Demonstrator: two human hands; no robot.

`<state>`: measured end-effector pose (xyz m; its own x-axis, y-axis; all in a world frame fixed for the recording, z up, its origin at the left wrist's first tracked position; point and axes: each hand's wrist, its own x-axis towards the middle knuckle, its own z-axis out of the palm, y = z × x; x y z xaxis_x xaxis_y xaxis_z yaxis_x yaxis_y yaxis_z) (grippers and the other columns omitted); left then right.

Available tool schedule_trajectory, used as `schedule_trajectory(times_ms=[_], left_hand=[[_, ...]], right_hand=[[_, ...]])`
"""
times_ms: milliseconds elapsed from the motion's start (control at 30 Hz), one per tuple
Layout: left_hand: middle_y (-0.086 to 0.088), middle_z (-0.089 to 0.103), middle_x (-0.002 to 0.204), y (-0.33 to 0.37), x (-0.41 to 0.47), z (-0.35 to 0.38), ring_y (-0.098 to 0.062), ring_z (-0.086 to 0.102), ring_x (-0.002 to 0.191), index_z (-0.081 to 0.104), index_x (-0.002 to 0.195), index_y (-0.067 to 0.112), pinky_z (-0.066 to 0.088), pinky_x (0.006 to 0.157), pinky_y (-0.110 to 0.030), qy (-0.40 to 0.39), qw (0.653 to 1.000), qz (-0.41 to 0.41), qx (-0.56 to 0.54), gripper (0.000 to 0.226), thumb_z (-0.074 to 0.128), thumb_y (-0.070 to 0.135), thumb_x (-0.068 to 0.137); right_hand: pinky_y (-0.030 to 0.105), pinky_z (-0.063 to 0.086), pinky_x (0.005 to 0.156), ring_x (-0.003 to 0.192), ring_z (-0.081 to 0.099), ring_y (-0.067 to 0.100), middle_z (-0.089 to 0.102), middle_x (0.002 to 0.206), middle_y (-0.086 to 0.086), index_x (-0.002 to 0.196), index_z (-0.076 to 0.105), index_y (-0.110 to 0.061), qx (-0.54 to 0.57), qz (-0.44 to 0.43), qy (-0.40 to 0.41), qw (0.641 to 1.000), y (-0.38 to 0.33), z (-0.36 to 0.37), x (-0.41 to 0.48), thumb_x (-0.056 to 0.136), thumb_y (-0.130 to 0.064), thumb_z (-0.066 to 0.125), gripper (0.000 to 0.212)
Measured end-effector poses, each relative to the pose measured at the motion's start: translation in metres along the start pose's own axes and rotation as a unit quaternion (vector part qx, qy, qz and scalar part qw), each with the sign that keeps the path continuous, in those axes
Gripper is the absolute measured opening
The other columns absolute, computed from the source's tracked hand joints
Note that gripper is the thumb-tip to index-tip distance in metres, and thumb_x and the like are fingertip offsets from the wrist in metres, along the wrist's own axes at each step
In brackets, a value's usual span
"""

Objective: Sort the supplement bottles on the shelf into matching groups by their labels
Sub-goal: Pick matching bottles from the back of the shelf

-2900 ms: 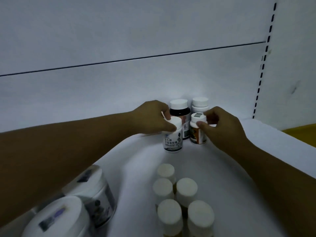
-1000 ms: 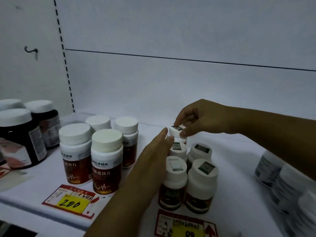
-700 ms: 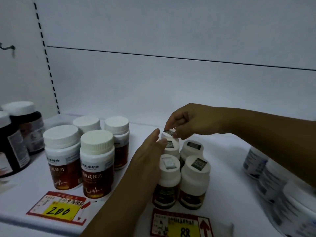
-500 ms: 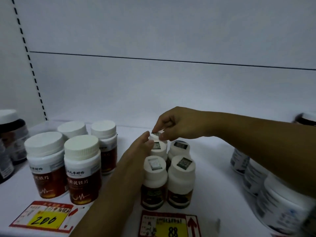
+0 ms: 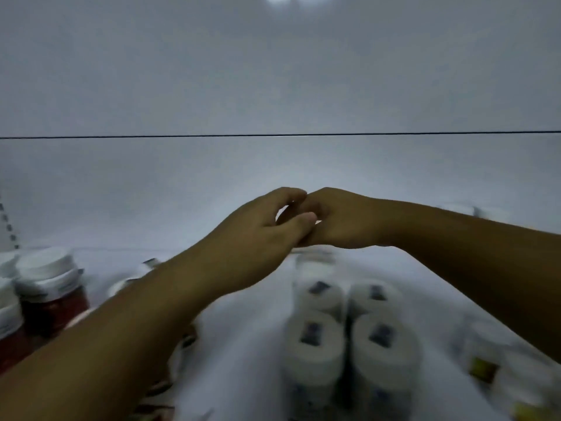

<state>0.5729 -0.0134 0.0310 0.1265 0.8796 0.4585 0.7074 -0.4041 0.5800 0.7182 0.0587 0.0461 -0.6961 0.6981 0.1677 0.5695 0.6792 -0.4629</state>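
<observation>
Nearest on the white shelf (image 5: 243, 375), four small white-capped bottles (image 5: 349, 335) stand in a tight two-by-two block, each cap bearing a dark square sticker; a fifth cap (image 5: 314, 262) shows blurred just behind them. At far left stand red-bodied bottles (image 5: 50, 287) with white lids; at least two are visible. Above the block, the left hand (image 5: 258, 235) and right hand (image 5: 340, 220) meet, fingers curled and touching; whether either pinches anything I cannot tell. Behind them rises the pale back panel (image 5: 273, 86).
</observation>
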Motion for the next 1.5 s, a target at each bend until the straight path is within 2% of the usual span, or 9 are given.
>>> schedule_trajectory(times_ms=[167,367,500,633,800,867,1067,1300,1500], left_hand=[[0.018,0.049,0.137,0.053,0.05,0.059,-0.004,0.045,0.123,0.046,0.131,0.04,0.033,0.089,-0.021,-0.079,0.996,0.024,0.04,0.046,0.045,0.052,0.086],[0.009,0.053,0.134,0.096,0.109,0.13,-0.008,0.048,0.122,0.052,0.128,0.033,0.035,0.091,-0.021,-0.181,0.972,0.047,0.141,0.041,0.055,0.042,0.088],[0.003,0.046,0.143,0.111,0.163,0.173,-0.015,0.044,0.127,0.045,0.135,0.03,0.036,0.096,-0.027,-0.259,0.945,0.06,0.192,0.051,0.06,0.038,0.086],[-0.005,0.043,0.146,0.107,0.203,0.215,-0.023,0.044,0.128,0.036,0.142,0.021,0.036,0.1,-0.031,-0.274,0.93,0.042,0.24,0.063,0.058,0.041,0.087],[-0.005,0.065,0.107,0.101,0.215,0.242,-0.019,0.058,0.092,0.063,0.116,0.011,0.045,0.071,-0.025,-0.184,0.959,0.037,0.211,0.045,0.065,0.04,0.081],[-0.004,0.067,0.098,0.102,0.212,0.235,-0.018,0.06,0.086,0.068,0.109,0.009,0.045,0.065,-0.023,-0.179,0.966,0.022,0.185,0.042,0.07,0.038,0.078],[-0.004,0.071,0.105,0.085,0.183,0.127,-0.018,0.066,0.091,0.07,0.111,0.008,0.056,0.068,-0.027,-0.104,0.991,-0.031,0.076,0.04,0.073,0.03,0.077],[-0.001,0.068,0.098,0.027,0.094,-0.042,-0.015,0.064,0.091,0.07,0.089,0.013,0.059,0.075,-0.033,0.04,0.99,-0.133,-0.003,0.022,0.079,0.019,0.071],[0.003,0.067,0.095,-0.033,0.012,-0.172,-0.014,0.063,0.091,0.071,0.096,0.011,0.056,0.074,-0.03,0.141,0.979,-0.145,-0.013,0.027,0.079,0.015,0.07]], right_hand=[[0.014,0.043,0.081,0.1,0.059,-0.001,0.066,0.107,-0.014,0.106,0.067,-0.028,0.047,0.075,0.108,0.99,0.084,-0.071,-0.076,0.081,-0.028,0.067,0.025],[0.021,0.044,0.075,0.097,0.06,0.012,0.066,0.102,-0.007,0.097,0.067,-0.025,0.038,0.183,0.235,0.954,0.192,-0.121,-0.144,0.082,-0.02,0.066,0.016],[0.025,0.039,0.085,0.111,0.054,0.018,0.057,0.127,0.003,0.116,0.061,-0.024,-0.061,0.229,0.204,0.95,0.242,-0.124,-0.148,0.083,-0.026,0.063,0.033],[0.025,0.039,0.08,0.109,0.054,0.02,0.059,0.125,0.004,0.112,0.063,-0.021,-0.096,0.232,0.221,0.942,0.268,-0.118,-0.133,0.081,-0.032,0.066,0.033],[0.027,0.042,0.068,0.088,0.056,0.02,0.062,0.097,0.002,0.087,0.059,-0.019,-0.115,0.219,0.264,0.932,0.274,-0.113,-0.115,0.074,-0.036,0.072,0.025],[0.027,0.043,0.066,0.084,0.055,0.018,0.06,0.094,0.0,0.088,0.059,-0.02,-0.13,0.218,0.24,0.937,0.267,-0.115,-0.109,0.072,-0.036,0.074,0.027],[0.022,0.045,0.06,0.078,0.058,0.01,0.062,0.086,-0.006,0.078,0.062,-0.025,-0.064,0.136,0.192,0.97,0.198,-0.127,-0.078,0.065,-0.036,0.08,0.025],[0.019,0.043,0.058,0.077,0.061,0.004,0.067,0.085,-0.009,0.08,0.068,-0.023,0.005,-0.011,0.162,0.987,0.031,-0.081,0.0,0.065,-0.031,0.081,0.021],[0.021,0.047,0.061,0.081,0.062,0.007,0.068,0.091,-0.005,0.086,0.07,-0.02,0.021,-0.079,0.143,0.986,-0.109,-0.023,0.072,0.071,-0.027,0.078,0.019]])
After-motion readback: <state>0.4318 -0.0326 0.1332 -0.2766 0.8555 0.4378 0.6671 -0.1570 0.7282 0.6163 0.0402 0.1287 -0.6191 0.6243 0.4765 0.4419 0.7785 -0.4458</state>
